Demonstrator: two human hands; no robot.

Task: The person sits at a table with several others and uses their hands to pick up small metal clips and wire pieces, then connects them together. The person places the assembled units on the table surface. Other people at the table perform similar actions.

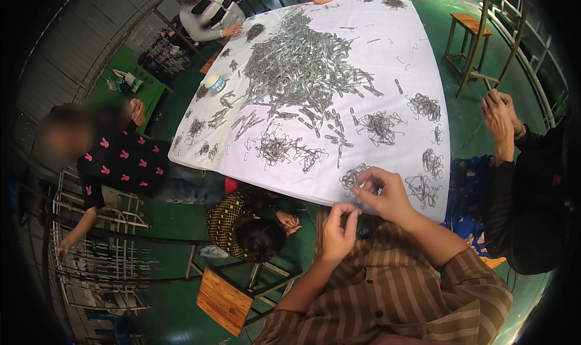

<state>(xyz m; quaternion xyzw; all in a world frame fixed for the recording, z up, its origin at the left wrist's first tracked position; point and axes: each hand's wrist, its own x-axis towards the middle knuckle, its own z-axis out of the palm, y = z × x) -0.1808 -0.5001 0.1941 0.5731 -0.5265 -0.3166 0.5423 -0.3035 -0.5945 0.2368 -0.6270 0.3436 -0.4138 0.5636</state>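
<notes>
My left hand (339,233) is raised at the table's near edge, its thumb and forefinger pinched together. Just above it and to the right, my right hand (385,195) curls in a pinch too. Whatever lies between the fingers of either hand is too small to make out. Closest to my right fingertips is a small heap of bent wire hooks (351,174) on the white-covered table (242,179). Another heap of wire hooks (425,191) lies to the right of that hand. Farther in rises a big mound of narrow grey metal pieces (296,61).
More wire hooks (275,148) lie heaped left of centre. A small round tub (215,83) stands at the table's left side. Co-workers sit around the table; one crouches by a wooden stool (224,299). Another person's hands (501,118) are raised at the right.
</notes>
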